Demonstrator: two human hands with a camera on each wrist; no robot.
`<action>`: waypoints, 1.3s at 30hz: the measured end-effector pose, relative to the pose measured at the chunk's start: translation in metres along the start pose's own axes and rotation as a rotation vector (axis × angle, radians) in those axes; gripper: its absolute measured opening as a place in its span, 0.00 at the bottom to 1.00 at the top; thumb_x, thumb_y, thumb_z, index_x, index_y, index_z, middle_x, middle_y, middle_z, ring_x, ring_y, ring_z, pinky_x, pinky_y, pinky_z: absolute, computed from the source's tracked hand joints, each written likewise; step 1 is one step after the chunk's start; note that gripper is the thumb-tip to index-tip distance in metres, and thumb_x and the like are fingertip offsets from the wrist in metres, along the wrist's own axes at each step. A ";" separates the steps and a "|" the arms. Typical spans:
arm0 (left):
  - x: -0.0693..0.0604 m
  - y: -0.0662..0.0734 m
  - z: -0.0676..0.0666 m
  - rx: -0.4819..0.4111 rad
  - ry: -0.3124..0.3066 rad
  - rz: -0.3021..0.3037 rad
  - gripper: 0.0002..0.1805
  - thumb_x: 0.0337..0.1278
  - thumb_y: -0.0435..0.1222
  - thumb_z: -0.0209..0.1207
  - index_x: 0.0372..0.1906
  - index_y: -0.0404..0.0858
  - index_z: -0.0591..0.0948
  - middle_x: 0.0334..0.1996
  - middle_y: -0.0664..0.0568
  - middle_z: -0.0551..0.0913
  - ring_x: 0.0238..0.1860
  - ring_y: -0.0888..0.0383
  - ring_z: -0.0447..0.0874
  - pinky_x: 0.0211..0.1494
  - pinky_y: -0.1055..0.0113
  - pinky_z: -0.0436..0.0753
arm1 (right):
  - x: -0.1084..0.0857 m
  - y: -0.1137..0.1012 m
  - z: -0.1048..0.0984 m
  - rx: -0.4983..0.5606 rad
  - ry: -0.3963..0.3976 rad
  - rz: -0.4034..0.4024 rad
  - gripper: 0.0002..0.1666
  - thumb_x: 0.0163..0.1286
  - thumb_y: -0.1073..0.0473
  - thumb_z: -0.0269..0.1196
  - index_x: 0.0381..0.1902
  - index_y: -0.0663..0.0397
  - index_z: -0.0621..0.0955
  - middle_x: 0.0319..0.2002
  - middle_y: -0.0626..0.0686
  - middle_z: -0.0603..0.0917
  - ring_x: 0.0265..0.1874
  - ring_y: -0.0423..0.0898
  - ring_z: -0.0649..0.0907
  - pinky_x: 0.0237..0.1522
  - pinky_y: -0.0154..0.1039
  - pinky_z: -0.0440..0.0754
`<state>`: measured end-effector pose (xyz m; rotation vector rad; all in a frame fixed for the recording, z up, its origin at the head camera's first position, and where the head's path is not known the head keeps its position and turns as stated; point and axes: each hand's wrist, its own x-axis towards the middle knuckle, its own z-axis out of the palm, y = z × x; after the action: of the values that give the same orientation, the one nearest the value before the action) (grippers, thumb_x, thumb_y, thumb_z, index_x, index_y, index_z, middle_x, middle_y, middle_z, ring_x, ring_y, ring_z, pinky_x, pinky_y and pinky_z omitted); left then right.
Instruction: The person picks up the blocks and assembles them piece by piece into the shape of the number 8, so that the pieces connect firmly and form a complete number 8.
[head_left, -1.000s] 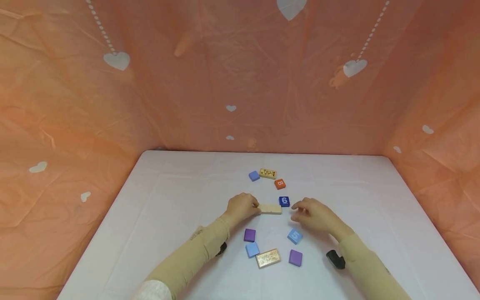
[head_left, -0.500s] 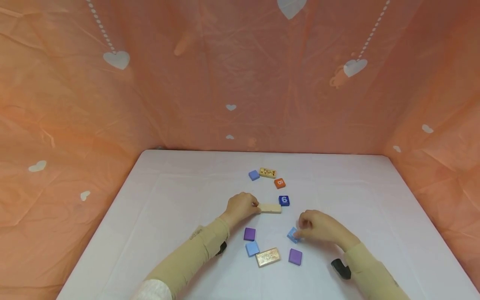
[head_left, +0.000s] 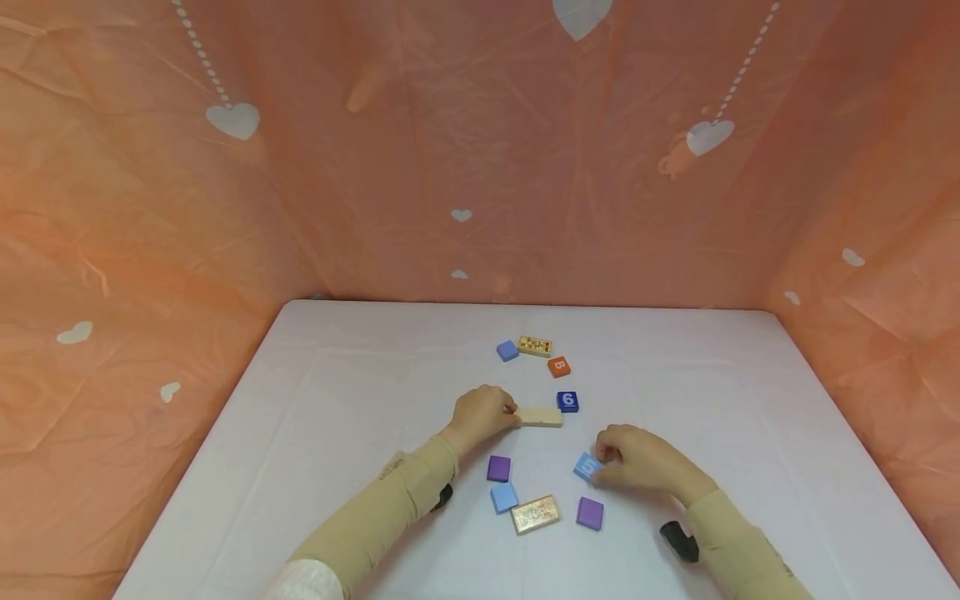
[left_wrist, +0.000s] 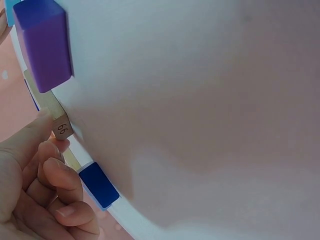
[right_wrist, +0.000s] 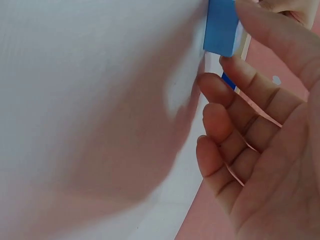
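Note:
My left hand (head_left: 480,414) pinches the left end of a flat cream block (head_left: 541,417); in the left wrist view the thumb and a finger hold the block's end (left_wrist: 62,127), marked 66. A dark blue tile with a 6 (head_left: 567,402) lies at the block's right end. Lower right, my right hand (head_left: 640,460) has its thumb and index finger at a light blue numbered tile (head_left: 587,467). In the right wrist view the thumb touches that blue tile (right_wrist: 221,27), the index fingertip is at its lower corner, and the other fingers are loosely bent.
Behind lie a blue tile (head_left: 507,351), a gold patterned block (head_left: 535,346) and an orange tile (head_left: 558,367). Nearer the front are a purple tile (head_left: 498,468), a light blue tile (head_left: 504,497), a gold block (head_left: 536,514) and another purple tile (head_left: 590,513).
My right hand has moved from beside the dark blue tile down to the light blue numbered tile, which has turned and shifted slightly. My left hand stays on the cream block.

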<state>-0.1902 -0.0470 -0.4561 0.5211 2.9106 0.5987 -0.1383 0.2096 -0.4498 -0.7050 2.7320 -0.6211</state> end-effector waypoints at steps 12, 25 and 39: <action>0.000 -0.001 0.000 -0.010 0.006 -0.003 0.12 0.47 0.44 0.66 0.37 0.42 0.87 0.36 0.52 0.87 0.35 0.57 0.81 0.36 0.65 0.77 | 0.007 0.000 -0.001 -0.003 -0.006 0.032 0.12 0.52 0.50 0.69 0.31 0.45 0.78 0.27 0.41 0.75 0.28 0.38 0.70 0.32 0.33 0.71; 0.000 -0.001 0.000 -0.009 0.000 -0.015 0.13 0.48 0.44 0.65 0.38 0.43 0.87 0.35 0.53 0.87 0.33 0.59 0.78 0.36 0.66 0.75 | 0.015 0.002 -0.001 0.005 0.007 0.068 0.12 0.56 0.53 0.67 0.38 0.47 0.81 0.33 0.41 0.79 0.33 0.38 0.74 0.41 0.39 0.77; 0.000 -0.001 0.001 -0.010 0.002 -0.017 0.13 0.48 0.45 0.65 0.38 0.42 0.87 0.36 0.52 0.87 0.36 0.57 0.80 0.38 0.65 0.77 | 0.019 0.005 -0.002 0.027 0.018 0.054 0.14 0.60 0.54 0.64 0.44 0.50 0.81 0.33 0.43 0.79 0.33 0.39 0.73 0.39 0.37 0.76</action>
<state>-0.1900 -0.0475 -0.4574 0.4940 2.9088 0.6121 -0.1576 0.2044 -0.4525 -0.6200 2.7437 -0.6536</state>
